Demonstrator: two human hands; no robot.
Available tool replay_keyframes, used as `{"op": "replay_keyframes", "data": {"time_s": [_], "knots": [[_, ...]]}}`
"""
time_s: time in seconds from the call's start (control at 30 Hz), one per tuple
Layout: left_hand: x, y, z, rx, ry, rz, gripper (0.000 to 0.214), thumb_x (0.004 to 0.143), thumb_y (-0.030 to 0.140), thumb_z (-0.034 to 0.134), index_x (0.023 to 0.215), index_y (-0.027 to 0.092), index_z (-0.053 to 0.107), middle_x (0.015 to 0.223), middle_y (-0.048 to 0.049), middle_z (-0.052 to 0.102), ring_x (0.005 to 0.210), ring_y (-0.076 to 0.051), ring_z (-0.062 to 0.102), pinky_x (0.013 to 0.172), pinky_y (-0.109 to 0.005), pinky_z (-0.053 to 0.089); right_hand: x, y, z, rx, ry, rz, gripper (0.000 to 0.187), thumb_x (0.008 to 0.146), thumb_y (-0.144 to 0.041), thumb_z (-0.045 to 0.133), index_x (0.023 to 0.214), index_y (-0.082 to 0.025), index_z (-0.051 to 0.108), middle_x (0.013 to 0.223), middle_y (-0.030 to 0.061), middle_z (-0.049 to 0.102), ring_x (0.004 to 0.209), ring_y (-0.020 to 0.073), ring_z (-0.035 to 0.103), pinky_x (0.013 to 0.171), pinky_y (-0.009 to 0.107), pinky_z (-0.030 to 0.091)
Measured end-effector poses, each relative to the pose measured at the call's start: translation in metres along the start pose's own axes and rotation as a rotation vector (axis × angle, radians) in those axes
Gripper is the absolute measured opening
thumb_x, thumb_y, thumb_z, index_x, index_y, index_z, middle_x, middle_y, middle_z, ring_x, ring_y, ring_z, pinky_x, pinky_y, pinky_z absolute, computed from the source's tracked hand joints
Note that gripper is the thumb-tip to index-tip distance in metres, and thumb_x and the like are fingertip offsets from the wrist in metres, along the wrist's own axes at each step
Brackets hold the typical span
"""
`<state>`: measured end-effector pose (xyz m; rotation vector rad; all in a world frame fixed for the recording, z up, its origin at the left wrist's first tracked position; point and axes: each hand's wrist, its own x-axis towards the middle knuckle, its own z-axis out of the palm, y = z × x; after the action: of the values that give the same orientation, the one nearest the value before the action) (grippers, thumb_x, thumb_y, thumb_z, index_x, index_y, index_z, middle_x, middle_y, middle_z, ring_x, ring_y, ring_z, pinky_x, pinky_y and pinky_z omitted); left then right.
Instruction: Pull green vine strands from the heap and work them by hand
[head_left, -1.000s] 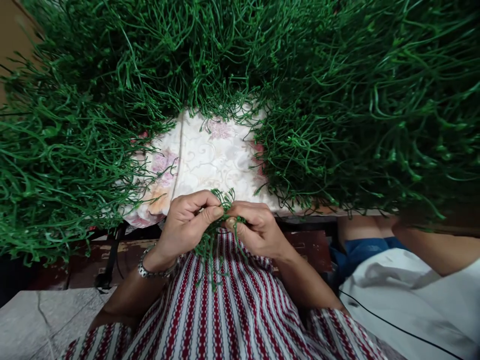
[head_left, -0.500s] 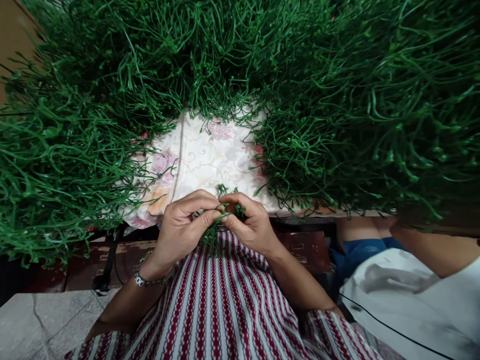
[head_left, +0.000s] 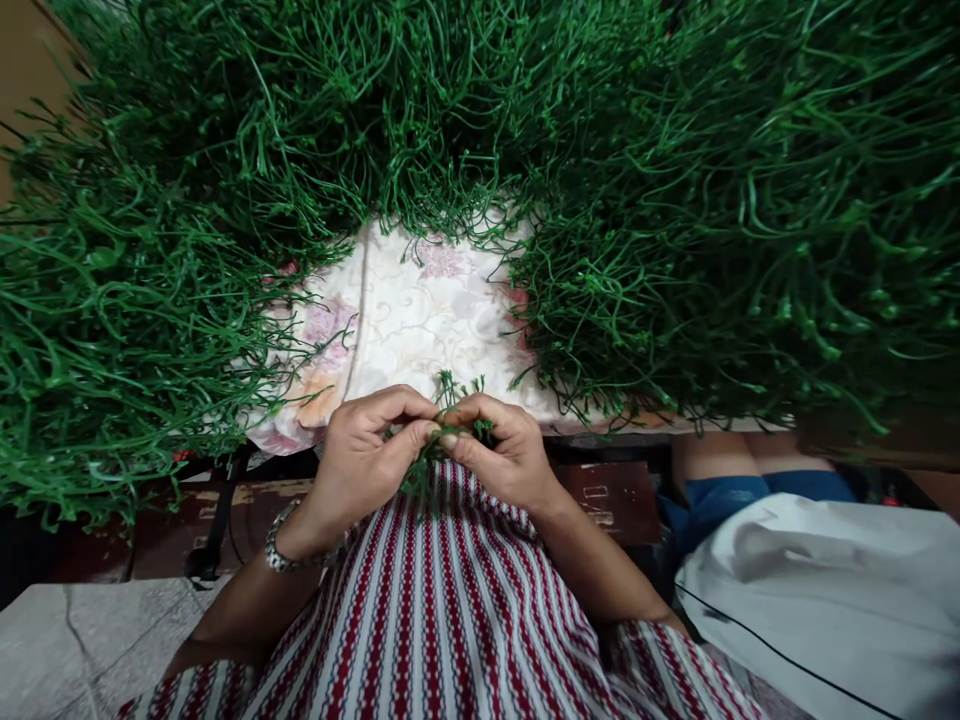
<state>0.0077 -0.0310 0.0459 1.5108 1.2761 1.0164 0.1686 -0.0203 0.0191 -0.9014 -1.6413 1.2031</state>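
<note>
My left hand [head_left: 369, 452] and my right hand [head_left: 501, 449] meet over my lap, fingertips pinched together on a small bunch of green strands [head_left: 448, 400]. Short tips of the bunch stick up above the fingers; a few strands hang down between the hands over my red-and-white striped garment [head_left: 442, 610]. A metal bracelet [head_left: 285, 555] circles my left wrist. A huge heap of the same green strands [head_left: 675, 200] covers the table ahead and on both sides.
A floral tablecloth [head_left: 420, 320] shows in the gap in the heap just beyond my hands. Another person in white cloth [head_left: 810, 590] and blue sits at my right. A grey stone surface [head_left: 82, 640] lies lower left.
The hanging strands below my hands have been drawn up, leaving a shorter bunch. Both hands stay pinched together. The other person's forearm at right has moved out of view.
</note>
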Motion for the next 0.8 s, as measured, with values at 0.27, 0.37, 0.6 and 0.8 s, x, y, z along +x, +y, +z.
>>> {"op": "replay_keyframes", "data": {"time_s": [0.27,0.37,0.6,0.8], "knots": [[0.014,0.014,-0.011,0.142,-0.259,-0.029,0.008,0.076,0.013,0.052,0.070,0.014,0.057,0.062,0.0020,0.055,0.059,-0.009,0.048,0.054,-0.019,0.036,0.005,-0.004,-0.013,0.011,-0.167,0.022,0.009,0.081,-0.021,0.056,0.077,-0.013,0.055,0.062,-0.0038,0.049,0.054,0.0053,0.042,0.053,0.017,0.033],[0.016,0.015,-0.012,0.197,-0.313,-0.030,0.008,0.077,0.013,0.051,0.070,0.014,0.055,0.060,0.0036,0.049,0.056,-0.008,0.042,0.052,-0.019,0.032,0.004,-0.003,-0.011,-0.019,-0.168,-0.002,0.007,0.081,-0.019,0.054,0.076,-0.014,0.051,0.061,-0.0048,0.046,0.054,0.0050,0.039,0.054,0.017,0.032],[0.019,0.007,-0.019,-0.026,-0.553,-0.115,0.017,0.075,0.016,0.051,0.060,0.015,0.043,0.056,0.0052,0.037,0.053,-0.006,0.031,0.049,-0.020,0.025,0.004,-0.001,-0.012,0.167,-0.321,-0.041,0.008,0.079,-0.018,0.054,0.074,-0.013,0.050,0.059,-0.0052,0.043,0.053,0.0048,0.037,0.053,0.017,0.030],[0.015,0.001,-0.015,-0.317,-0.632,-0.284,0.016,0.070,0.019,0.052,0.058,0.015,0.043,0.054,0.0044,0.035,0.051,-0.007,0.027,0.047,-0.022,0.021,0.006,0.006,-0.012,0.623,-0.502,0.215,0.016,0.080,-0.022,0.058,0.072,-0.011,0.051,0.056,-0.0058,0.041,0.049,0.0034,0.032,0.047,0.018,0.024]]}}
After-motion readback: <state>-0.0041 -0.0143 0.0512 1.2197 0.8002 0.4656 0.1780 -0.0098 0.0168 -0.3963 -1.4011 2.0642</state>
